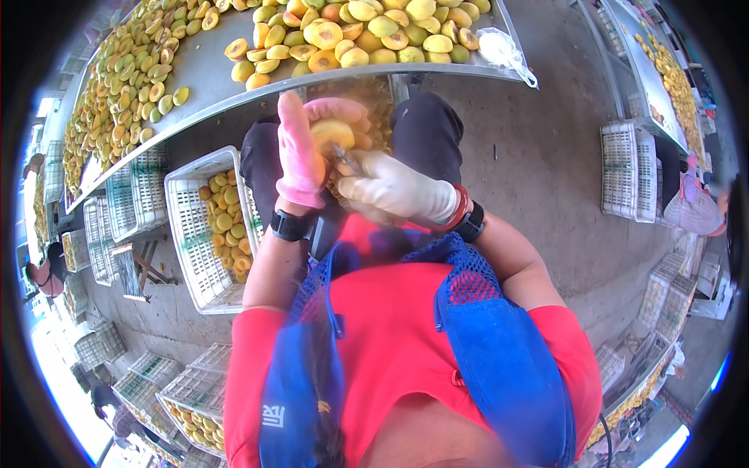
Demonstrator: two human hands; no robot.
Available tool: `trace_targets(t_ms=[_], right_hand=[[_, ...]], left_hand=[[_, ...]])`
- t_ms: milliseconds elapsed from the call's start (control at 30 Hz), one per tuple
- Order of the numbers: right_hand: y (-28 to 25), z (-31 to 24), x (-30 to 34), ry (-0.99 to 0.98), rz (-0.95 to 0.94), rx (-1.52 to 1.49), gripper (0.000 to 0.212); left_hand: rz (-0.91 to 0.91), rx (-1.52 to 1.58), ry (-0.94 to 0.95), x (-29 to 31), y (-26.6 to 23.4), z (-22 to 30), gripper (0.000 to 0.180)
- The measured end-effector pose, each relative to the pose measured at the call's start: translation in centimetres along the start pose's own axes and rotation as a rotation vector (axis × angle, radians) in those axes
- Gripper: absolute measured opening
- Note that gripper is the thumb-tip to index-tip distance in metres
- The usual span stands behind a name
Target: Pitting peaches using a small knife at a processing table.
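Observation:
My left hand (pixel 296 152), in a pink glove, is wrapped around a yellow peach half (pixel 334 134) in front of my knees. My right hand (pixel 398 187) wears a white glove and grips a small metal pitting tool (pixel 348 159). The tool's tip meets the peach half, though motion blurs it and its exact shape is hidden. Just beyond my hands, a heap of halved peaches (pixel 382 27) lies on the metal table (pixel 199 90). Below my hands, more fruit pieces show blurred between my legs.
A white plastic crate (pixel 187 234) with peach halves stands left of my leg. Clear plastic wrap (pixel 499 48) lies at the table's right corner. More crates (pixel 628 171) stand at the right. Another person (pixel 694 203) sits by the far-right table, and others are at the left.

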State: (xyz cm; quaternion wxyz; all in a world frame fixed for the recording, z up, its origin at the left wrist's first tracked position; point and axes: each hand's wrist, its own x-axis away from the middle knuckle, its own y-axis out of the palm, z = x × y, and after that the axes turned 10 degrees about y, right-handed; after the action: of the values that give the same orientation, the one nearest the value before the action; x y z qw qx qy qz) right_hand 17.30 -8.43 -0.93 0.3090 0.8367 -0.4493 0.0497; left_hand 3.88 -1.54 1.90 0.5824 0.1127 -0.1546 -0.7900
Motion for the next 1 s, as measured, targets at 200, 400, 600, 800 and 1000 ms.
trace_targets(t_ms=[200,400,600,800,1000], right_hand=[[0.0,-0.6,0.5,0.074,-0.033,-0.020,0.009],[0.1,-2.1,1.1,0.088,-0.007,0.182,0.009],[0.2,-2.9,1.4,0.186,-0.043,0.182,0.012],[0.1,-2.4,0.8,0.152,0.009,0.366,0.011],[0.4,-3.1,1.3,0.254,-0.102,0.207,0.010]], left_hand=[[-0.069,-0.072,0.124,0.1,-1.2,-1.1,0.093],[-0.171,-0.185,0.268,-0.1,-2.1,-1.7,0.086],[-0.215,-0.230,0.347,0.0,-2.3,-2.0,0.077],[-0.292,-0.252,0.474,-0.4,-2.7,-2.3,0.064],[-0.429,-0.367,0.406,-0.3,-3.1,-1.2,0.069]])
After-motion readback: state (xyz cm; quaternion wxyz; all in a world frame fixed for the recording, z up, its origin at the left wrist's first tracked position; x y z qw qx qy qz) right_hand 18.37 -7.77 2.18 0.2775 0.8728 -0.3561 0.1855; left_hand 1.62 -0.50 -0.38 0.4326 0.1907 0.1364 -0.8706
